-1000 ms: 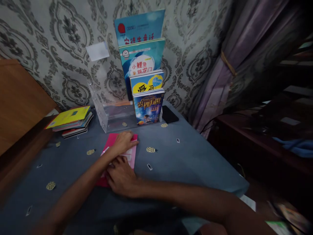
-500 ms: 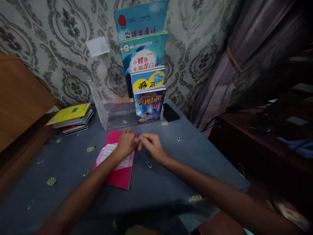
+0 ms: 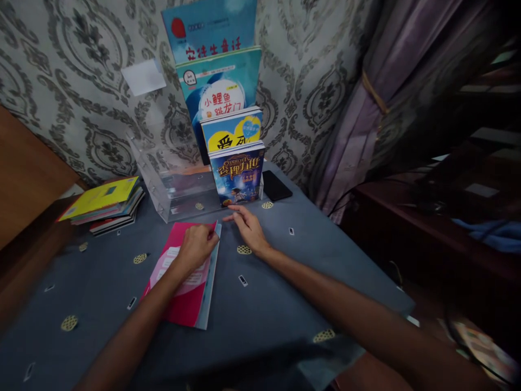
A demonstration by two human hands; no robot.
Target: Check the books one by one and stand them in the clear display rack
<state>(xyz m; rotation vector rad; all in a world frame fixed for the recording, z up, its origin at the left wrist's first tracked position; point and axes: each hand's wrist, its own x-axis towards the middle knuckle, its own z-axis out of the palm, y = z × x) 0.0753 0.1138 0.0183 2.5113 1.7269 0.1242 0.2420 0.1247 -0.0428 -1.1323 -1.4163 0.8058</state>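
A pink book (image 3: 185,296) lies on the grey-blue tablecloth (image 3: 285,282) in front of me. My left hand (image 3: 196,245) is closed on the book's far right corner, and the cover's right edge is lifted a little. My right hand (image 3: 247,227) lies flat on the cloth just right of the book, fingers stretched out toward a clear tiered book stand (image 3: 175,190). The stand holds several upright books, the front one a dark blue fantasy cover (image 3: 237,174).
A stack of books with a yellow one on top (image 3: 103,203) sits at the left. A black phone (image 3: 275,185) lies right of the stand. Patterned wallpaper is behind, a purple curtain (image 3: 358,108) and dark furniture at the right, a wooden panel (image 3: 24,179) at far left.
My right hand moved off the pink book to the cloth on its right and opened. My left hand now grips the book's corner, and the right edge has lifted.
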